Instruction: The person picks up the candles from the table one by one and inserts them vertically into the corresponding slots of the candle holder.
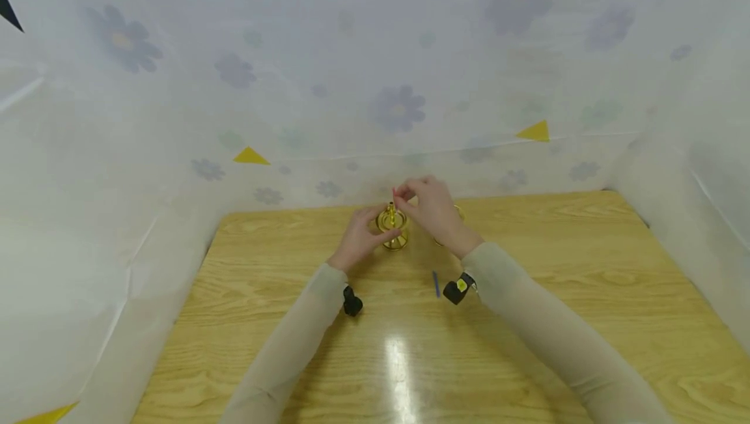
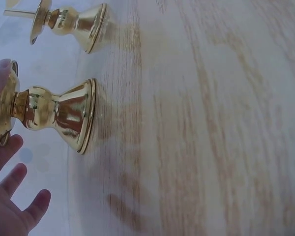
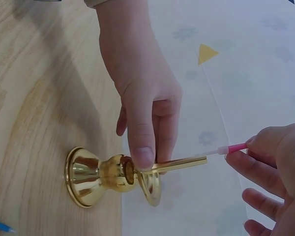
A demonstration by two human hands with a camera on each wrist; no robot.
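Note:
A gold candlestick [image 1: 392, 228] stands on the wooden table [image 1: 586, 281] near its far edge. My left hand [image 1: 375, 228] holds it by the dish, thumb [image 3: 141, 153] pressed on the rim and fingers behind. In the left wrist view the thumb and a finger of the left hand [image 2: 1, 110] touch the dish of the candlestick [image 2: 59, 115]. My right hand [image 1: 402, 195] pinches a thin pink candle [image 3: 233, 147], whose tip meets the mouth of the candlestick's gold tube [image 3: 179, 164].
A second gold candlestick [image 2: 71, 22] stands just to the right, half hidden behind my right hand [image 1: 458, 214]. A thin blue candle [image 1: 436, 284] lies on the table nearer me. Flower-printed white sheets wall the table at the back and both sides.

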